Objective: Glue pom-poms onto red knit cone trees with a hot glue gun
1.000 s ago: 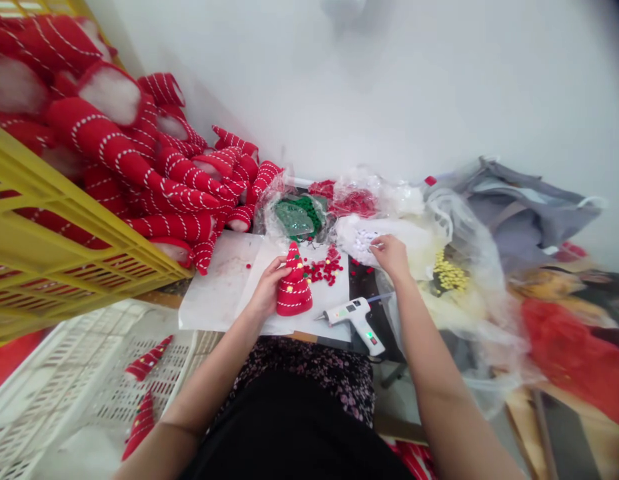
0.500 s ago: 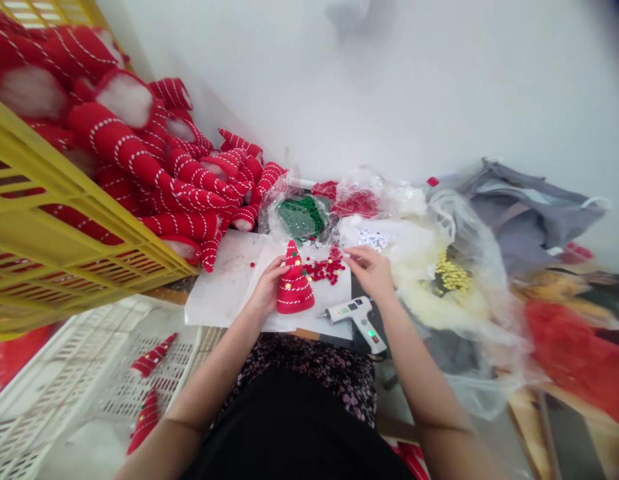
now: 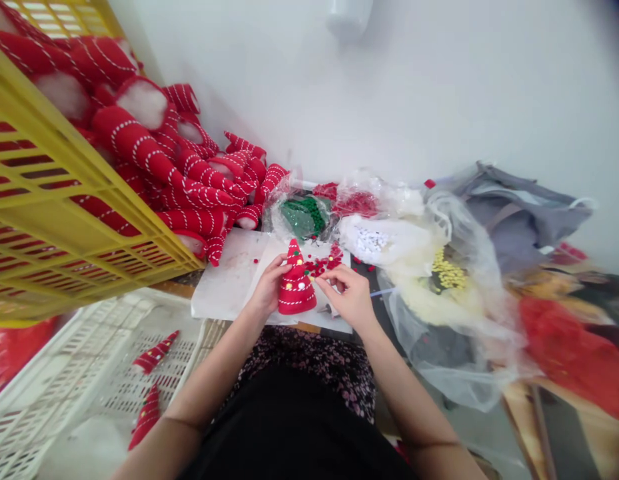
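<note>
My left hand [image 3: 267,288] is closed around the left side of a red cone-shaped felt tree [image 3: 296,299], which stands upright with white stitched lines and small white, yellow and green pom-poms on it. At the tree's right edge, my right hand [image 3: 350,297] has thumb and fingers pinched together; whatever is between the fingertips is too small to make out. Behind the tree and that hand, small red pom-poms [image 3: 316,268] lie scattered on white paper [image 3: 224,287]. Only the nozzle end of a glue gun [image 3: 331,309] shows, the rest hidden under my right hand.
A yellow crate [image 3: 84,230] full of stuffed red cones [image 3: 139,150] stands at left. Below it, a white basket [image 3: 114,373] holds two decorated cones. Bags of green pom-poms [image 3: 304,217], white bits [image 3: 372,243] and yellow pom-poms [image 3: 449,270] lie behind and right, near a grey bag [image 3: 519,213].
My right hand has moved left and down from beside the red pom-poms to the tree's right edge, now covering most of the glue gun. My left hand still holds the tree.
</note>
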Demonstrator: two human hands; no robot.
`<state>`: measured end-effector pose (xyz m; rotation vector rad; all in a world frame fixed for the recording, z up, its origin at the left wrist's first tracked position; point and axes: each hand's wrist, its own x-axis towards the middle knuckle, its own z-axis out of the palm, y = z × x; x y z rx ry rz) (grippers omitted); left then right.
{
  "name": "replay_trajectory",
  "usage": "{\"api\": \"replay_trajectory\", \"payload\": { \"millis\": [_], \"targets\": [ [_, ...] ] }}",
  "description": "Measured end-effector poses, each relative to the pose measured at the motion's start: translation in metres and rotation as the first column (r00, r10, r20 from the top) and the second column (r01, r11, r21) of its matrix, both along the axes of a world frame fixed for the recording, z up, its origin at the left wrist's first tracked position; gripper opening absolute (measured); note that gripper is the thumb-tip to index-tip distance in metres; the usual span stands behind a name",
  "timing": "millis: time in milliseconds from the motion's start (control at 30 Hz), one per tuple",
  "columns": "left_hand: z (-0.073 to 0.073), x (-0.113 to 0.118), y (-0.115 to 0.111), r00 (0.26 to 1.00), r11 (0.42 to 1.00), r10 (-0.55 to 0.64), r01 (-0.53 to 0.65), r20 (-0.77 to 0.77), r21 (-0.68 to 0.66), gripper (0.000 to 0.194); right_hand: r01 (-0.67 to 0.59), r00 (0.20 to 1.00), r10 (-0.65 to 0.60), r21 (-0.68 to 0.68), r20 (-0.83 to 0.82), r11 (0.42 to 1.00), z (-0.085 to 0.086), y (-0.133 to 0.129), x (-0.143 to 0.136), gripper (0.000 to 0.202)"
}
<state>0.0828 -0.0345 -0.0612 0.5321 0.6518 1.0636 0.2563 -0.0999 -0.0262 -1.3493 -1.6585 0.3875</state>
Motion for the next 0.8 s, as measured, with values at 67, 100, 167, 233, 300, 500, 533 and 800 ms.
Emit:
{"api": "replay_trajectory", "payload": {
  "millis": [67, 100, 167, 233, 300, 500, 533, 800],
  "targets": [
    [0.001, 0.000, -0.001, 1.000, 1.000, 0.006, -0.006, 0.012, 0.012, 0.035, -0.013, 1.000, 0.015, -0.085, 0.025, 0.996, -0.001, -0.004, -0.002, 0.012],
    [0.002, -0.001, -0.002, 1.000, 1.000, 0.011, -0.012, 0.019, 0.018, 0.035, -0.034, 0.999, 0.038, -0.119, 0.036, 0.992, -0.002, -0.006, -0.004, 0.011],
    [0.002, -0.001, -0.002, 0.999, 1.000, 0.024, -0.025, 0.024, 0.019, 0.035, -0.059, 0.997, 0.064, -0.139, 0.034, 0.988, -0.002, -0.009, -0.007, 0.010],
    [0.002, -0.003, -0.003, 0.999, 0.999, 0.031, -0.031, 0.030, 0.013, 0.036, -0.016, 1.000, 0.015, -0.085, -0.014, 0.996, 0.002, -0.013, -0.007, 0.014],
    [0.002, -0.007, -0.004, 0.999, 1.000, 0.027, -0.027, 0.046, 0.006, 0.035, 0.105, 0.988, -0.105, -0.010, -0.111, 0.994, 0.008, -0.017, -0.004, 0.017],
    [0.006, -0.013, -0.008, 0.997, 1.000, -0.011, 0.010, 0.072, 0.018, 0.036, 0.297, 0.919, -0.258, 0.092, -0.297, 0.951, 0.022, -0.022, -0.008, 0.024],
    [0.008, -0.014, -0.009, 0.997, 1.000, -0.022, 0.020, 0.068, 0.022, 0.037, 0.326, 0.898, -0.268, 0.118, -0.348, 0.938, 0.025, -0.022, -0.010, 0.025],
    [0.013, -0.121, -0.042, 0.941, 0.999, -0.053, 0.050, -0.335, -0.018, 0.058, 0.584, 0.634, -0.206, 0.288, -0.745, 0.758, 0.050, -0.022, 0.042, 0.039]
  ]
}}
